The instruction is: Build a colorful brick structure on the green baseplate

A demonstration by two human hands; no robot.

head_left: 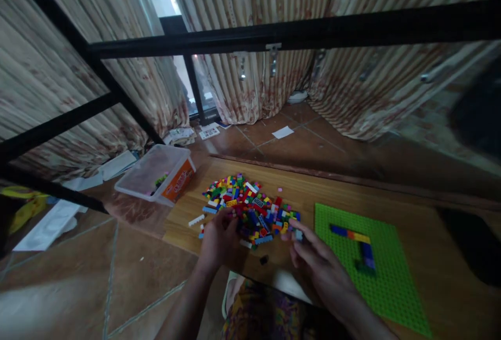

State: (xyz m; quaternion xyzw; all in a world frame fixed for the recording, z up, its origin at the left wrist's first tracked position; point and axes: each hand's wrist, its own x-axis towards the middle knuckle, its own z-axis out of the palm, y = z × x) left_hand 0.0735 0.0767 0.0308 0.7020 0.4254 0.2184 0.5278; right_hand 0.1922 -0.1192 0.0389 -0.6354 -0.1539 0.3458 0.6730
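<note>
A heap of small coloured bricks [250,204] lies on a wooden board [297,188] on the floor. My left hand [219,241] rests at the heap's near left edge, fingers curled down among the bricks. My right hand [317,261] hovers at the heap's right edge, its fingertips pinching a small pale brick [298,234]. To the right lies a green baseplate [383,277] carrying a short row of blue, red and yellow bricks [350,233] with a blue and dark column [367,257] running down from it.
A clear plastic tub [156,173] with an orange label stands left of the board. Black metal bars [274,34] cross overhead. Curtains hang behind, papers lie on the tiled floor [78,272], and a lone dark brick [264,259] sits near my knees.
</note>
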